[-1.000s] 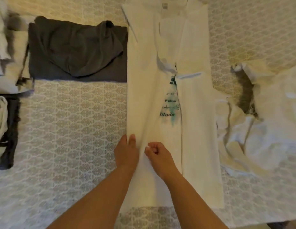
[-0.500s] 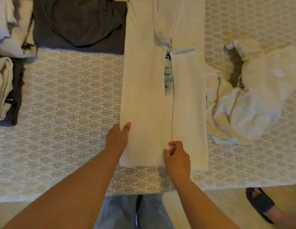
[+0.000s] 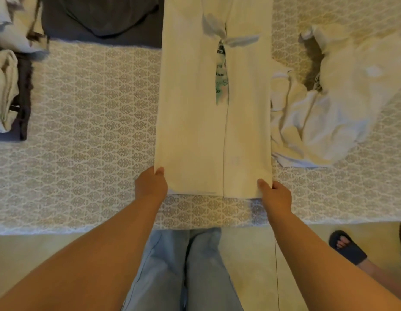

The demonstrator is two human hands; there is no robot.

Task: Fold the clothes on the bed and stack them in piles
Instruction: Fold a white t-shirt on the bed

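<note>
White cotton: the white T-shirt (image 3: 195,122) lay flat on the bed (image 3: 94,113), its sides already turned in to a long narrow panel with the two flaps meeting at a seam line running away from the hands
Left grip: the left hand (image 3: 151,185) pinched the near left corner of the hem, thumb on top, fingers tucked under the cloth
Right grip: the right hand (image 3: 276,195) pinched the near right corner the same way, thumb lying on the fabric
Step in hand: judged to be the lengthwise fold, hem carried away from the grips towards the collar
Risk, flaps: the turned-in flaps could have slid open as the hem lifted, since only the corners were held and the middle seam had nothing pinning it
Risk, skew: one hand leading the other would have landed the hem crooked and left an uneven packet
Risk, sleeve: the pale blue sleeve edges (image 3: 237,40) far beyond the grips looked bunched and might have been trapped as a lump inside the fold
Risk, neighbour: the rumpled white heap (image 3: 343,104), just right of the right grip, touched the panel's edge and could have been dragged along
Left of the grips: a folded dark garment (image 3: 100,19) and a small stack (image 3: 9,90) sat well clear
</note>
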